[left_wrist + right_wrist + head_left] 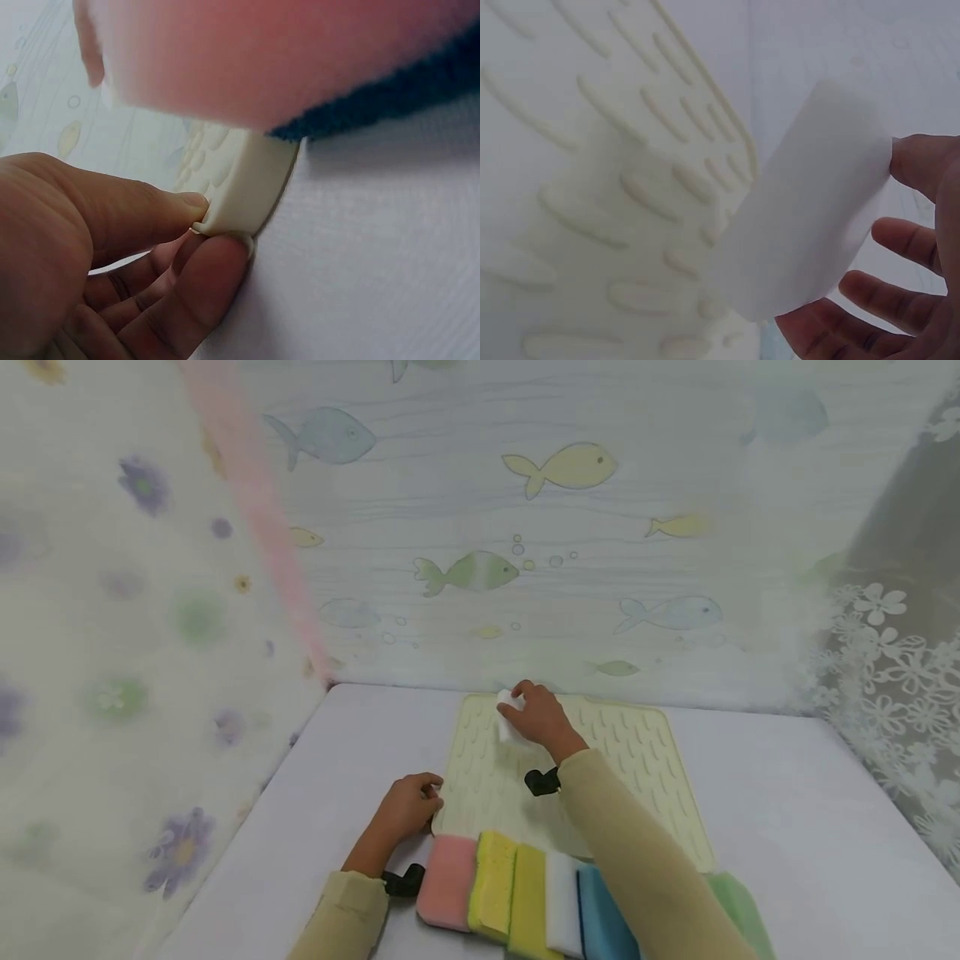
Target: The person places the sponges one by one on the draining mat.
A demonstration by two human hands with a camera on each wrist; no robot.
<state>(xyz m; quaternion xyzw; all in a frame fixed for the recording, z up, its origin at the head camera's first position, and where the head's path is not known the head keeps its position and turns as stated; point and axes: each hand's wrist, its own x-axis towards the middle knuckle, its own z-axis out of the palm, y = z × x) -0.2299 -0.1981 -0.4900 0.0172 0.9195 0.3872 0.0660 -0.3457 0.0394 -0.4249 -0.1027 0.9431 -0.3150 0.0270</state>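
Note:
A cream drying mat [487, 793] with raised ridges lies on the white table. At its near left corner, my left hand [405, 808] pinches the rim. The left wrist view shows the thumb on top of the mat's edge [251, 184] and a finger beneath it. Over the far left part of the mat, my right hand [542, 718] holds a white sponge [802, 202] between thumb and fingers. Seen from the right wrist, the sponge is tilted; its contact with the mat cannot be made out.
Along the mat's near edge stands a row of sponges: pink [447, 881], yellow [491, 885], olive-yellow [528, 897], white [562, 902] and blue [603, 918]. A green one [738, 910] lies further right, partly behind the right sleeve. A fish-patterned curtain [465, 635] hangs behind the table.

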